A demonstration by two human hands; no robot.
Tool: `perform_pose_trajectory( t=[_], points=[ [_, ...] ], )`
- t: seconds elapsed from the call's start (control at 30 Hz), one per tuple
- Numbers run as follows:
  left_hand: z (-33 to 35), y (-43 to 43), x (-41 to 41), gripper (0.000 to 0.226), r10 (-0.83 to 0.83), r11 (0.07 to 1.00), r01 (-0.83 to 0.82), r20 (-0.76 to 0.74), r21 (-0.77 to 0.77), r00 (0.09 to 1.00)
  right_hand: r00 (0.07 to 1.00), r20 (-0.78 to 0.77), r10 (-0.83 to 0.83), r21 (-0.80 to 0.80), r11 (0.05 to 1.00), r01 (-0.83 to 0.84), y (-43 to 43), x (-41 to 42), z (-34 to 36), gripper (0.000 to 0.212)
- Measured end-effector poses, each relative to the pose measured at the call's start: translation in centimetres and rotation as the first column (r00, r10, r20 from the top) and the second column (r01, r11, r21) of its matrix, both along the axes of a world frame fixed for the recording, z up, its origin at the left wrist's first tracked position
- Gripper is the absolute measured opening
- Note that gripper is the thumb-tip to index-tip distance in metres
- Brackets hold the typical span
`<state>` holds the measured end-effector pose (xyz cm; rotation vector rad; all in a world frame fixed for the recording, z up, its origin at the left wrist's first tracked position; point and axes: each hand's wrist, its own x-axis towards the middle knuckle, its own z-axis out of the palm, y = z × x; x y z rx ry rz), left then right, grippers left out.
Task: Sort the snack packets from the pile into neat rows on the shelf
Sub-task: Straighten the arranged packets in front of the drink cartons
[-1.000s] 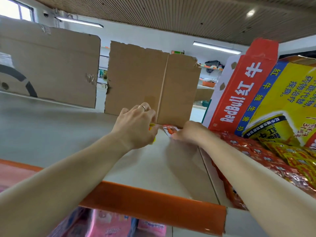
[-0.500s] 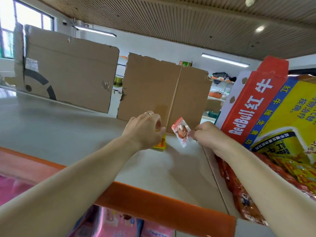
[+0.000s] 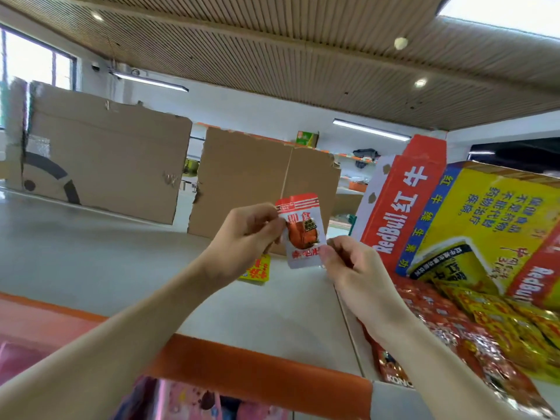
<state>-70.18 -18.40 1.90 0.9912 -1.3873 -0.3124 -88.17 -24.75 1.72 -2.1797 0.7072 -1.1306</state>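
A small red and white snack packet [image 3: 303,234] is held upright in the air above the grey shelf [image 3: 106,256]. My left hand [image 3: 245,237] pinches its upper left edge and my right hand [image 3: 351,262] pinches its lower right corner. A yellow packet [image 3: 257,269] lies flat on the shelf just below my left hand, partly hidden by it. The pile of red and yellow packets [image 3: 472,322] lies at the right, under my right forearm.
Two brown cardboard sheets [image 3: 103,165] [image 3: 260,183] stand at the back of the shelf. A red and yellow Red Bull carton [image 3: 472,213] leans at the right behind the pile. The shelf has an orange front edge [image 3: 257,368]; pink packages [image 3: 188,401] show on the level below.
The red and white packet has risen from the shelf into the air. My left hand left the yellow packet on the shelf and now pinches the raised packet together with my right hand.
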Motion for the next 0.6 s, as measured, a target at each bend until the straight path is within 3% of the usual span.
perform_pose_trajectory(
  t=[0.1,0.23,0.6],
  points=[
    [0.1,1.3,-1.5,0.025,-0.050,0.999,0.050,-0.057,-0.015,0.997,0.999,-0.006,0.033,0.036,0.999,-0.032,1.3,-1.0,-0.6,0.019],
    [0.5,2.9,-3.5,0.021,-0.040,0.998,0.039,-0.011,-0.056,0.999,0.999,0.010,0.038,0.003,0.999,-0.038,3.0,-2.8,-1.4,0.020],
    [-1.5,2.9,-7.7,0.022,-0.144,0.985,0.148,0.049,-0.085,0.988,0.993,0.080,-0.082,-0.112,0.990,0.091,5.9,-8.5,-3.3,0.019]
  ],
)
